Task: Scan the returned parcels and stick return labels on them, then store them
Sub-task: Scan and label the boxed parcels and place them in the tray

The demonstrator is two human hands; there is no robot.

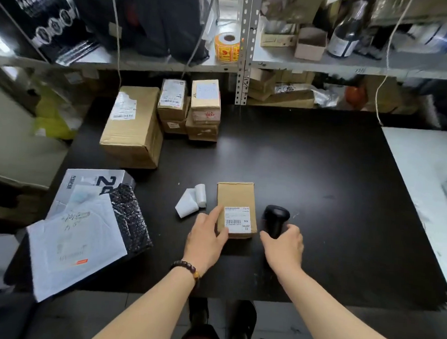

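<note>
Pressing my left grip (206,235), fingers straight, on the small brown cardboard parcel (235,194) on the black table (320,174), I clasp the black handheld scanner (275,217) just right of it in my right grip (284,243). My forefinger could cover the white barcode label (238,220), spoiling the scan.

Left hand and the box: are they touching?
Touching. The head view shows the left hand with fingers lying on the box and thumb against its near side.
</note>
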